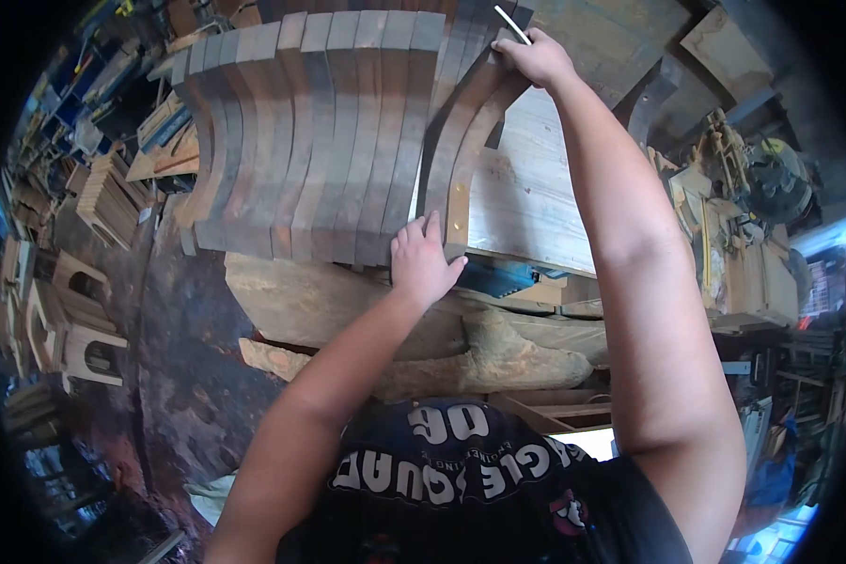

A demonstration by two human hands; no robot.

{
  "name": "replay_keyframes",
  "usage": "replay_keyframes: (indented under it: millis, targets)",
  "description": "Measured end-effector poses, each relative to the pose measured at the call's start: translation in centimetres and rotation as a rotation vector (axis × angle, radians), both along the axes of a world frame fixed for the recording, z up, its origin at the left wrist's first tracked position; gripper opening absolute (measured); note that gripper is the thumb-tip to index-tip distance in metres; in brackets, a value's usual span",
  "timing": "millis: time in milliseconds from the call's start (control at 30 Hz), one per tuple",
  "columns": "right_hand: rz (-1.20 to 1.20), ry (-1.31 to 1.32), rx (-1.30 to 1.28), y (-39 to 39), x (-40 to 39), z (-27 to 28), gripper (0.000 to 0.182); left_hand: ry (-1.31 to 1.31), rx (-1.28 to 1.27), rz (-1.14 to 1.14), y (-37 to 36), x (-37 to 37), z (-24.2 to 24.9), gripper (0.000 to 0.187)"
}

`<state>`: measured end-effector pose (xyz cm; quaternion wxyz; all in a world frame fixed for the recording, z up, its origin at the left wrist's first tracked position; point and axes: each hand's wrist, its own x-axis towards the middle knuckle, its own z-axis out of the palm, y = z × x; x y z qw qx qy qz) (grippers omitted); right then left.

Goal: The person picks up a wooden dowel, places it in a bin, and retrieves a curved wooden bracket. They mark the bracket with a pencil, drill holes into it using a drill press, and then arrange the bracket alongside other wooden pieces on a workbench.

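A loose curved wooden piece (468,155) with two round holes near its lower end stands beside a row of similar curved pieces (329,132). My left hand (421,261) grips its lower end, fingers over the gap at the row and thumb at the near face. At the far top end, my right hand (536,61) is closed around the same piece. A thin pale stick (511,24), pencil-like, juts out from between the right fingers. The fingers' undersides are hidden.
A pale board surface (536,179) lies right of the loose piece. Rough timber slabs (376,310) are stacked on the near side. Wooden frames (89,324) stand at left, and a dusty machine (771,183) is at right.
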<state>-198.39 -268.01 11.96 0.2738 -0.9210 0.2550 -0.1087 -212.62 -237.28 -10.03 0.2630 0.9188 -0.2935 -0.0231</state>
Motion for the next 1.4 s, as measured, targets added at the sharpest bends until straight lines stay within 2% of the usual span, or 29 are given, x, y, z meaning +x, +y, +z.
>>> replay_keyframes:
  millis: [100, 133, 200, 300, 367, 400, 433, 500, 600, 633, 667, 733, 767, 867, 933, 1033, 1067, 1167, 1233, 1300, 1400]
  targets:
    - [-0.098, -0.118, -0.190, 1.0, 0.1, -0.9, 0.097, 0.071, -0.045, 0.090, -1.6, -0.5, 0.4, 0.105]
    - [-0.131, -0.080, -0.247, 1.5, 0.1, -0.9, 0.093, 0.043, -0.055, 0.103, -2.1, -0.4, -0.2, 0.106]
    - [-0.170, -0.037, -0.224, 2.7, -0.2, -0.2, 0.089, -0.009, -0.071, 0.128, -3.0, -0.4, -1.9, 0.108]
    - [-0.195, 0.010, -0.223, 3.8, -0.7, 0.7, 0.085, -0.012, -0.106, 0.146, -3.3, -1.1, -1.4, 0.101]
    - [-0.177, 0.025, -0.253, 4.1, -1.5, 1.3, 0.083, 0.108, -0.162, 0.107, -4.1, -2.5, -1.0, 0.096]
    - [-0.132, 0.027, -0.278, 4.3, -1.8, 1.6, 0.082, 0.173, -0.193, 0.088, -4.8, -3.5, -0.9, 0.094]
    - [-0.085, 0.030, -0.304, 4.5, -2.1, 1.8, 0.082, 0.198, -0.227, 0.056, -5.7, -4.7, -0.8, 0.081]
    - [0.066, 0.031, -0.374, 4.1, -2.9, 1.7, 0.081, 0.599, -0.404, -0.182, -7.8, -5.9, -1.2, 0.069]
    - [0.334, 0.005, -0.457, 1.6, -3.6, 1.1, 0.077, 0.374, -0.518, -0.314, -9.0, -5.8, -1.5, 0.063]
    - [0.397, -0.007, -0.440, 0.9, -4.1, 1.2, 0.074, 0.225, -0.588, -0.239, -9.2, -4.4, -1.4, 0.062]
    - [0.463, -0.018, -0.417, 0.3, -4.7, 1.1, 0.070, 0.063, -0.646, -0.113, -9.3, -2.5, -1.8, 0.066]
    - [0.595, -0.073, -0.368, 0.1, -5.6, 0.9, 0.060, 0.152, -0.648, 0.170, -8.7, 1.9, 0.2, 0.096]
    - [0.634, -0.072, -0.369, 0.4, -6.3, 0.9, 0.059, 0.175, -0.656, 0.174, -8.7, 4.2, 0.3, 0.108]
    - [0.763, -0.066, -0.395, 1.8, -7.7, 1.4, 0.054, 0.236, -0.571, -0.163, -9.3, 8.8, -0.9, 0.117]
    - [0.804, -0.063, -0.383, 2.3, -8.7, 1.6, 0.060, 0.338, -0.598, -0.347, -10.4, 9.8, -1.2, 0.120]
    - [0.846, -0.138, -0.268, 1.3, -10.1, 1.5, 0.084, 0.404, -0.707, -0.214, -12.1, 6.9, -1.9, 0.120]
    - [0.808, -0.079, -0.241, 0.8, -10.7, 1.5, 0.100, 0.391, -0.720, -0.188, -12.8, 5.9, -2.4, 0.118]
    - [0.672, -0.185, -0.079, -0.6, -13.1, -0.1, 0.119, 0.459, -0.706, -0.118, -14.3, 2.8, -2.6, 0.114]
    - [0.544, -0.173, -0.078, -0.9, -15.1, -0.7, 0.126, 0.447, -0.746, -0.127, -15.5, 1.6, -3.1, 0.113]
    - [0.431, -0.304, 0.092, -0.4, -16.8, -2.4, 0.123, 0.437, -0.751, -0.140, -15.9, 1.3, -3.4, 0.111]
    - [0.351, -0.534, 0.292, -2.8, -19.8, -8.5, 0.114, 0.381, -0.739, -0.166, -16.4, 1.0, -4.0, 0.107]
